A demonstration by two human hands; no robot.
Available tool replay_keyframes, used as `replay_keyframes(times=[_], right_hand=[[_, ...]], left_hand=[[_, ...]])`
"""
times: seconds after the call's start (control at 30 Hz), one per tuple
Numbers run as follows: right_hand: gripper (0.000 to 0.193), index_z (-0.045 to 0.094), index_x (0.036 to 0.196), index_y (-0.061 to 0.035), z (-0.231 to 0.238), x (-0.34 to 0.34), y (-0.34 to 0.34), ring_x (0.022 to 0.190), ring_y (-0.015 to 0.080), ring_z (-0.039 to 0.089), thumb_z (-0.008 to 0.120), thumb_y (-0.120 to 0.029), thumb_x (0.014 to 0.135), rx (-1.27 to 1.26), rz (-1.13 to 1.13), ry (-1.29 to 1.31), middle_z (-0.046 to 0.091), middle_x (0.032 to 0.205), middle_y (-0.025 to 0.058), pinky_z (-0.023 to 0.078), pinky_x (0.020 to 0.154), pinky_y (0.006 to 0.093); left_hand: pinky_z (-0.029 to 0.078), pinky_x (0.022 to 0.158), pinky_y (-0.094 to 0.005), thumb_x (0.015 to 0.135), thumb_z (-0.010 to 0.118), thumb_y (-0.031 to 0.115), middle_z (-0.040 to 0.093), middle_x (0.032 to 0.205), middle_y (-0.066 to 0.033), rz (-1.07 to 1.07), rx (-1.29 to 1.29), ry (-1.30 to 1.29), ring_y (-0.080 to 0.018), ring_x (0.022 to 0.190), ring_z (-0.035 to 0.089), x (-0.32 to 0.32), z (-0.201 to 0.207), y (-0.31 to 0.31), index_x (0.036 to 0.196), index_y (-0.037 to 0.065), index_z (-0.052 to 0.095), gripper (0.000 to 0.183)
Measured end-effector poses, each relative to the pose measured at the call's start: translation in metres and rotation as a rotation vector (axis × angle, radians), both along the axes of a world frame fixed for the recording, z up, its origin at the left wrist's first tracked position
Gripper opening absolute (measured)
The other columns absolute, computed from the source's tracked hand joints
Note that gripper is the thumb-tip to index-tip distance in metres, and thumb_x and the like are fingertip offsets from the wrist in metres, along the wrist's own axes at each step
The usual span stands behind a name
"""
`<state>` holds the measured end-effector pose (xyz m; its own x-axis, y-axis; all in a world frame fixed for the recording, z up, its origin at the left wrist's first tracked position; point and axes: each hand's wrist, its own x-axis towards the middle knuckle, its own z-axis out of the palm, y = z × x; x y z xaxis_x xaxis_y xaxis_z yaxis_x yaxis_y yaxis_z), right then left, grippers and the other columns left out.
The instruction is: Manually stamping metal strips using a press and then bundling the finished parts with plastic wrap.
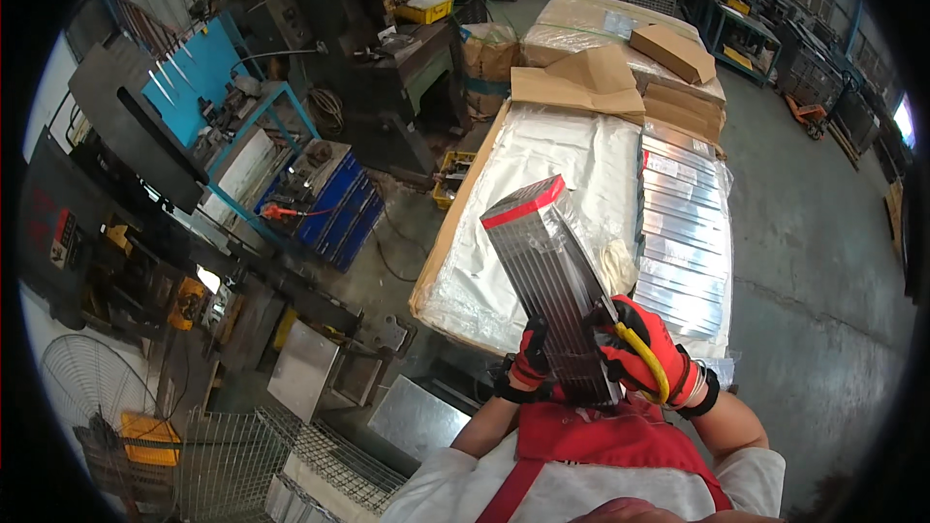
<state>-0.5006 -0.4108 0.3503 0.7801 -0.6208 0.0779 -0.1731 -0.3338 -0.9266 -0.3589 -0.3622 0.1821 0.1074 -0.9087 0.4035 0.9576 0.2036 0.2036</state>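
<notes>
A long bundle of grey metal strips (547, 276), wrapped in clear film with red tape round its far end, stands tilted close to my chest. My left hand (529, 356), in a red and black glove, is closed round its left side. On the right side, my gloved right hand (644, 349) is closed on a yellow-handled tool (641, 360) and lies against the bundle. The tool's thin metal end points up and away; its exact kind is partly hidden by my fingers. Beyond the bundle, flat silvery metal bundles (683, 232) lie in a row on white sheeting (572, 150).
The sheeting lines a large open carton (463, 203). Folded brown cardboard (578, 82) covers its far end, before another wrapped pallet load (581, 24). A blue drawer cabinet (344, 208) and machines stand left. Wire mesh baskets (232, 465) and a fan (92, 387) are lower left.
</notes>
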Motion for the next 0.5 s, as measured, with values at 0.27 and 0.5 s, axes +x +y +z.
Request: replay_keyframes(times=[0.27, 0.5], right_hand=[[0.038, 0.047, 0.102, -0.0040, -0.001, 0.002, -0.011, 0.074, 0.0270, 0.057, 0.062, -0.006, 0.067, -0.203, 0.018, 0.001, 0.057, 0.080, 0.0118, 0.044, 0.062, 0.0296], [0.038, 0.038, 0.114, -0.0013, 0.012, -0.022, -0.020, 0.072, 0.0126, 0.051, 0.052, -0.003, 0.078, 0.126, 0.279, 0.132, 0.052, 0.089, 0.0073, 0.042, 0.060, 0.0245]], left_hand=[[0.047, 0.073, -0.0361, 0.078, 0.043, 0.046, 0.051, 0.101, -0.0156, 0.124, 0.304, -0.211, -0.0266, 0.084, 0.055, -0.004, 0.011, -0.008, 0.112, 0.001, 0.042, 0.056], [0.044, 0.082, -0.0348, 0.081, 0.040, 0.041, 0.054, 0.101, -0.0100, 0.202, 0.349, 0.102, -0.0213, 0.091, 0.054, 0.028, -0.002, -0.041, 0.111, 0.004, 0.044, 0.048]])
